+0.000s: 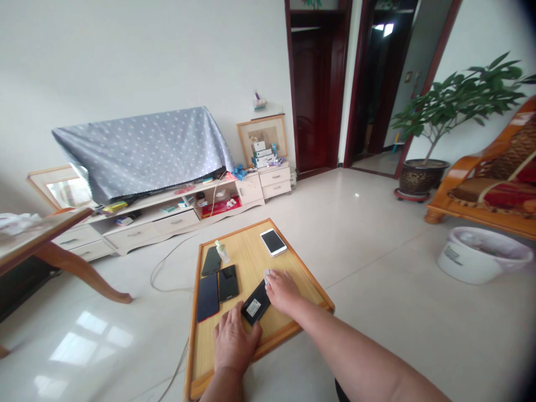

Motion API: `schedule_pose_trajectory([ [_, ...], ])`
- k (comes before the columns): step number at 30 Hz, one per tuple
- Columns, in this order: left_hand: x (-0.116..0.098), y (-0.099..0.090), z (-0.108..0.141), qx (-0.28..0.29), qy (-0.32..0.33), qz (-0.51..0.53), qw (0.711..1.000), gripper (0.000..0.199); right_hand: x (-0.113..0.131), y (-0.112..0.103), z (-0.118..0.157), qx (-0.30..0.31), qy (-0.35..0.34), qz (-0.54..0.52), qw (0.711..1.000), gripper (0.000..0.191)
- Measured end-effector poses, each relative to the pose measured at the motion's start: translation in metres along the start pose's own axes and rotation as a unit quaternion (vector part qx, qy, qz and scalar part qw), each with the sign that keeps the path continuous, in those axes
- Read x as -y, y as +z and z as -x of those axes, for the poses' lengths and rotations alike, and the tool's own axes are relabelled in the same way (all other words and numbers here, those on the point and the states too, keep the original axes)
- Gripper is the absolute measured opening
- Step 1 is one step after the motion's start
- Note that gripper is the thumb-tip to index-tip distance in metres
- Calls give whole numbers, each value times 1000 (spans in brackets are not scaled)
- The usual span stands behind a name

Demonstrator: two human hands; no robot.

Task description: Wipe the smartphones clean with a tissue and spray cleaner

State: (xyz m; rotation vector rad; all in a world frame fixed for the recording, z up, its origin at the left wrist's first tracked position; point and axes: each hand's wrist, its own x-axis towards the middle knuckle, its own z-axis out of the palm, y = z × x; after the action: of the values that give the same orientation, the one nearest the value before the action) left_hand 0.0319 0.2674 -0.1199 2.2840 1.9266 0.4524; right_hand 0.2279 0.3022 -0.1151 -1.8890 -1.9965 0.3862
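Note:
A black phone (256, 304) with a whitish label lies at a slant on the small wooden table (247, 234). The thumb and fingers of my left hand (237, 338) grip its near end. At the far end, my right hand (282, 291) pinches a small whitish cloth (267, 273) and presses it on the phone. To the left lie a dark phone with a red edge (208, 297), a black phone (228, 283) and another dark phone (211, 261). Beside that last one is a small clear bottle (223, 254). A white phone (273, 242) lies near the far right corner.
A low white cabinet (176, 223) and a cloth-draped shape (142, 151) stand along the wall. Another table's leg (90, 271) reaches in from the left, and a cable (157, 273) runs over the floor. On the right are a white bucket (464, 259), a potted plant (422, 176) and a wooden seat (473, 190).

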Motion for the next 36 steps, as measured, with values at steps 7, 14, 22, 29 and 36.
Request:
schedule_pose_trajectory([
  [7,-2,-1,0,4,0,1,1000,54,-8,1,15,-1,18,11,1000,50],
  [14,4,3,-2,14,3,7,1000,58,25,-2,66,39,-102,2,994,51],
  [22,10,6,0,1,24,11,1000,55,16,-16,52,39,-58,11,997,48],
  [29,12,6,1,26,8,20,999,60,41,-5,62,67,-148,-12,987,45],
  [36,9,2,2,19,7,20,1000,61,33,-12,50,61,-87,2,994,50],
])
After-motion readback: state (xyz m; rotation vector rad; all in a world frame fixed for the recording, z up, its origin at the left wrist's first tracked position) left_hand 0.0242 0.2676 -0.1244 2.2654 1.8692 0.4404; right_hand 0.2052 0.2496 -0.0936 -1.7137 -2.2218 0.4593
